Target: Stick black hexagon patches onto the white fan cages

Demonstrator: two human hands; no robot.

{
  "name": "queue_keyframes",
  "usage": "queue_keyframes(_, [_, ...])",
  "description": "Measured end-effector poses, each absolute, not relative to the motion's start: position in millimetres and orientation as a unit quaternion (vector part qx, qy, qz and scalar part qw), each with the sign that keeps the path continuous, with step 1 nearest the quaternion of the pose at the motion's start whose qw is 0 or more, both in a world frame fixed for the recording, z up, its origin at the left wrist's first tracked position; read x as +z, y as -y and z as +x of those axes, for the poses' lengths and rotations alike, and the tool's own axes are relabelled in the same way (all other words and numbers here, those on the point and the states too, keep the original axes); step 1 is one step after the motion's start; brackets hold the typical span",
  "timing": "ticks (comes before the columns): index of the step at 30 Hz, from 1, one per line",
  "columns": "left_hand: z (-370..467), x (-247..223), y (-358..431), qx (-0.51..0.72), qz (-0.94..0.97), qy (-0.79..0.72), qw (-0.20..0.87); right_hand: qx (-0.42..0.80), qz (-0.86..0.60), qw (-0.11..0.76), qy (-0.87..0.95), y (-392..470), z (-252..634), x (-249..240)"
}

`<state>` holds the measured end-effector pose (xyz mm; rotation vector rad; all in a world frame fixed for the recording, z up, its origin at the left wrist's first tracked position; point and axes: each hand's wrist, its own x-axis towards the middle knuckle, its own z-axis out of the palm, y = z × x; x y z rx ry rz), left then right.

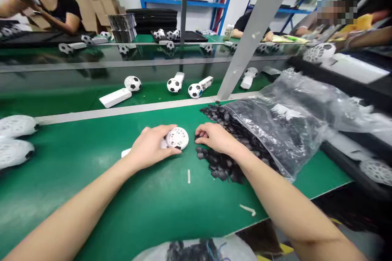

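My left hand (pixel 150 144) is closed around a white soccer-ball fan (pixel 177 138), a round head with cut-out openings. Part of its white handle (pixel 125 152) shows behind the hand. My right hand (pixel 214 136) pinches a small black piece (pixel 197 136) to the right of the fan head, apart from it. Beneath and beside that hand spreads a heap of small black pieces (pixel 223 167), several of them loose at its edge. A clear plastic bag (pixel 275 122) lies open, with more of them spilling out.
White perforated fan heads (pixel 18 126) stand at the left edge. Behind the pale rail, soccer-ball fans (pixel 116 97) lie on the green belt. A grey post (pixel 260 24) rises behind the bag. Black trays (pixel 343 77) are at right. Other people sit across the line.
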<state>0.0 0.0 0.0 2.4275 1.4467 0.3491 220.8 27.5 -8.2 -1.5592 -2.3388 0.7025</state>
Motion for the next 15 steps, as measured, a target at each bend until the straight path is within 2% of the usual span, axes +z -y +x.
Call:
queue_keyframes(3, [0,4,2,0.093,0.864,-0.477,0.135,0.244,-0.518,0.117,0.812,-28,222,-8])
queue_keyframes(6, [9,2,8,0.104,0.841,-0.523,0.09,0.211,-0.523,0.124,0.817,-28,224,-7])
queue_keyframes(9, [14,-1,12,0.128,0.827,-0.545,0.056,0.199,-0.523,0.169,0.811,-26,224,-5])
queue_keyframes(12, [5,0,6,0.119,0.862,-0.484,0.091,0.297,-0.478,0.243,0.79,-21,223,-2])
queue_keyframes(15, [-6,3,-1,0.107,0.873,-0.458,0.129,0.401,-0.431,0.268,0.763,-13,220,1])
